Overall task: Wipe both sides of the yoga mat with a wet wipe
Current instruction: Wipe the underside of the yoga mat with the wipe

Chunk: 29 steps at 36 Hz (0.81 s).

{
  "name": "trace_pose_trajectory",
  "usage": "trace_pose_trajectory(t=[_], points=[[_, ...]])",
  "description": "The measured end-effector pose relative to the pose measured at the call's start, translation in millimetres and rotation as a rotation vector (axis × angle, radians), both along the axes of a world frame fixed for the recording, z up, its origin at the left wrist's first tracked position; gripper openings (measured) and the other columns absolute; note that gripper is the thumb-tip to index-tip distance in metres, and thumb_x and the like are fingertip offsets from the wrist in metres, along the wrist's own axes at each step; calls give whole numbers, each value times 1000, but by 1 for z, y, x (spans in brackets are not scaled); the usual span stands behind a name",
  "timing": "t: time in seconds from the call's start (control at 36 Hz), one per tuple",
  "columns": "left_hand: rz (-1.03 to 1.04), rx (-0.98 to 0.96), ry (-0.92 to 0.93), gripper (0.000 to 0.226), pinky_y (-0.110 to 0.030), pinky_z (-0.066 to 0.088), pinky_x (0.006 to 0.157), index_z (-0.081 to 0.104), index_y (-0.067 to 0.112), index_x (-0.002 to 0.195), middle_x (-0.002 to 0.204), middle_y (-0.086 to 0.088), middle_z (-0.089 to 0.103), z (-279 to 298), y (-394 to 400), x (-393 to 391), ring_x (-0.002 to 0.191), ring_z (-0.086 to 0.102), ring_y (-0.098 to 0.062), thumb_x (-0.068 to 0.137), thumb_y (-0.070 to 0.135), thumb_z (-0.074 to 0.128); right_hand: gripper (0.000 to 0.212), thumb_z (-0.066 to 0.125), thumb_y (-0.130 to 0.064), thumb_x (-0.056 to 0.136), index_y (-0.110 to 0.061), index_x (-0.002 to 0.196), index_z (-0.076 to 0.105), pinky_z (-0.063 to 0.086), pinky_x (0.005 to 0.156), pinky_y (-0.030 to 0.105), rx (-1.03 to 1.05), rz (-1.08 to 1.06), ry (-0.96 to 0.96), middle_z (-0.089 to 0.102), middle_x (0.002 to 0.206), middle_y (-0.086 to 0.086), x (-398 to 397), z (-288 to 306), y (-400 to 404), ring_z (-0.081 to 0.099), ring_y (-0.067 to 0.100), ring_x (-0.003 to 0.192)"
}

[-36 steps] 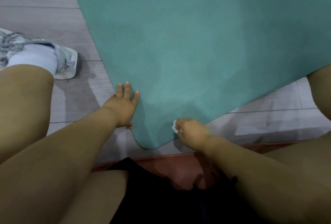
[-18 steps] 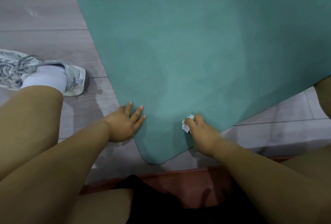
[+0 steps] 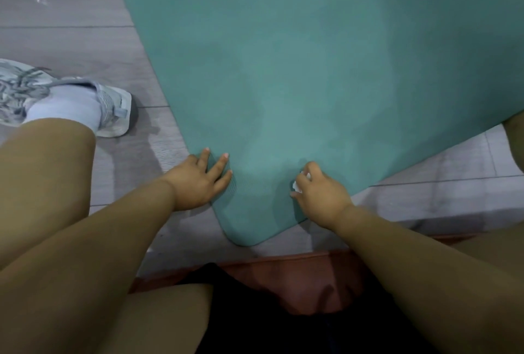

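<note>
Teal yoga mat (image 3: 297,70), one, lies on the floor (image 3: 71,19); I read no writing. My left hand (image 3: 198,180) presses flat on its edge; my right hand (image 3: 320,195) pinches one wet wipe (image 3: 297,185) against its corner.

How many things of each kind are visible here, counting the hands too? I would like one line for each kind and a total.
Yoga mat: 1
Wet wipe: 1
Hands: 2, left hand and right hand
Shoe: 1
Total: 5
</note>
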<state>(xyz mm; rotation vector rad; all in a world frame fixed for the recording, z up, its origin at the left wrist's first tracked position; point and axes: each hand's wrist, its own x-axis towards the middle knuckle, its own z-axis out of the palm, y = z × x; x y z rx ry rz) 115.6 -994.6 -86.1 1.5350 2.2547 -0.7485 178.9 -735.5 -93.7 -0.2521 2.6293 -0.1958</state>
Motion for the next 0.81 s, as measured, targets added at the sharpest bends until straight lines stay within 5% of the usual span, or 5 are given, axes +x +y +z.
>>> trace_pose_trajectory(t=[0.08, 0.25, 0.44, 0.61, 0.81], points=[[156, -180, -121, 50, -54, 32, 99, -9, 2, 148, 149, -35, -14, -2, -4, 6, 131, 11, -64, 101, 9, 7, 12, 61, -4, 81, 2, 91, 57, 32, 50, 34, 29, -10, -6, 55, 92, 24, -6, 0, -4, 61, 40, 67], [103, -180, -99, 51, -54, 33, 100, -9, 4, 148, 150, -35, -13, -4, -6, 2, 131, 13, -64, 103, 13, 12, 46, 56, -13, 79, -10, 123, 45, 42, 70, 35, 150, 154, -45, 55, 107, 16, -1, 6, 14, 56, 33, 97], [116, -199, -82, 48, -52, 32, 102, 4, 12, 149, 153, -30, -6, 2, 4, -3, 132, 22, -58, 103, 15, 17, 44, 79, -8, 29, -7, 68, 58, 41, 38, 28, 212, 186, -38, 54, 57, 11, 10, -1, 26, 54, 31, 45], [223, -206, -104, 45, -44, 33, 104, 14, 19, 147, 157, -17, 6, 14, 7, -5, 136, 27, -46, 103, 27, 22, 26, 40, 2, 88, -2, 114, 42, 40, 76, 43, 203, 24, -128, 41, 117, 19, 12, 20, 16, 56, 35, 96], [326, 201, -169, 41, -41, 56, 59, 61, 10, 113, 107, -15, 66, 25, -2, -14, 80, 68, -36, 85, 16, 32, 58, 50, -12, 83, -18, 137, 30, 46, 79, 39, 77, 12, -269, 27, 129, 12, 13, 32, 30, 58, 36, 89]])
